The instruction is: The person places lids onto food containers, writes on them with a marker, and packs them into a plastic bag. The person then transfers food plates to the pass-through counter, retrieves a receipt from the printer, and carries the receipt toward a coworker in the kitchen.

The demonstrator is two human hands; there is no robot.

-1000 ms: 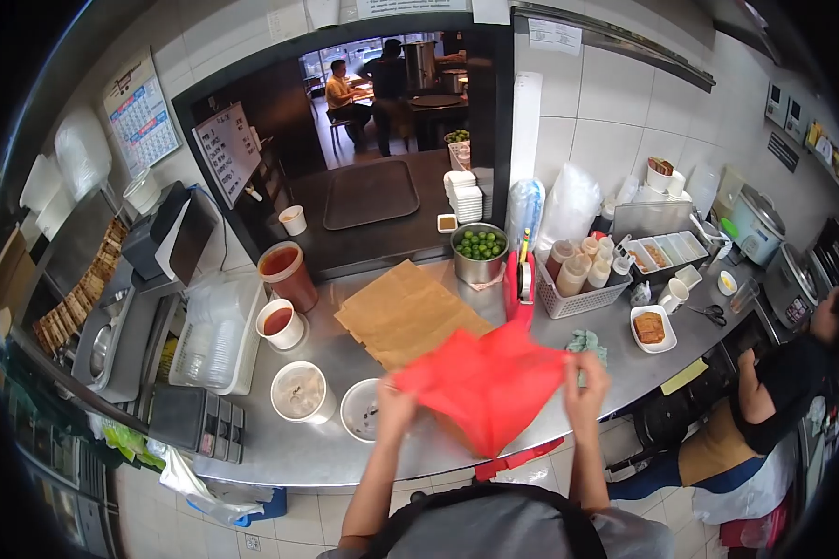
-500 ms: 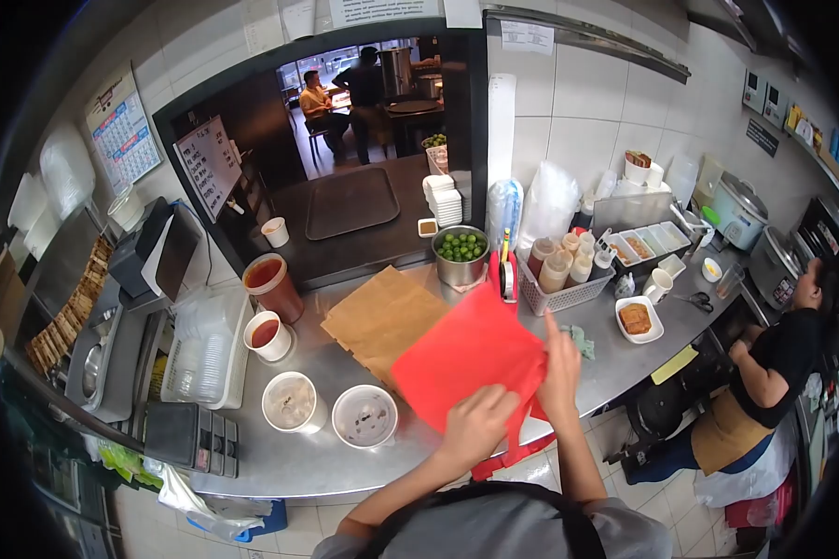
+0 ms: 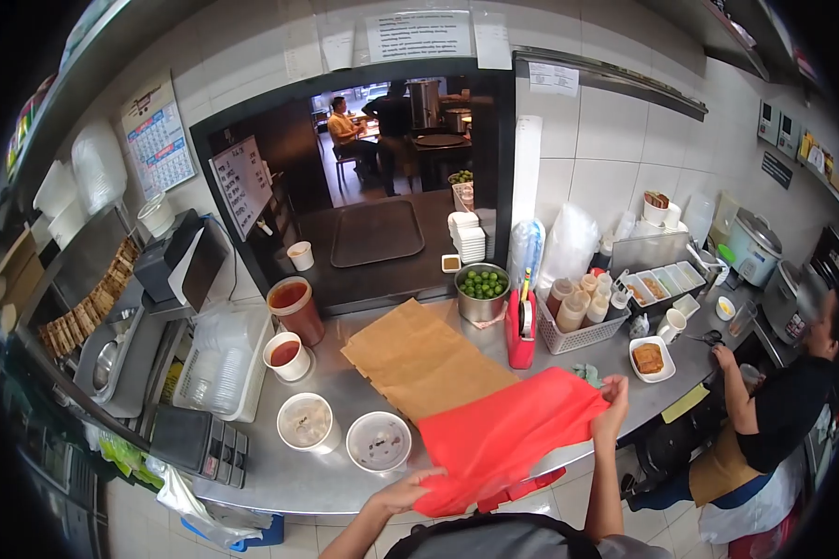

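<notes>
Here, the red bag (image 3: 508, 429) seems stretched between the left hand (image 3: 613, 406) and right hand (image 3: 406, 491), both holding it.

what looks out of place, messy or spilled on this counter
Mostly minor: a crumpled green cloth lies loose on the counter, partly hidden by the red fabric, and the brown paper sits at a slant. I can't make out any spill or damage.
</notes>
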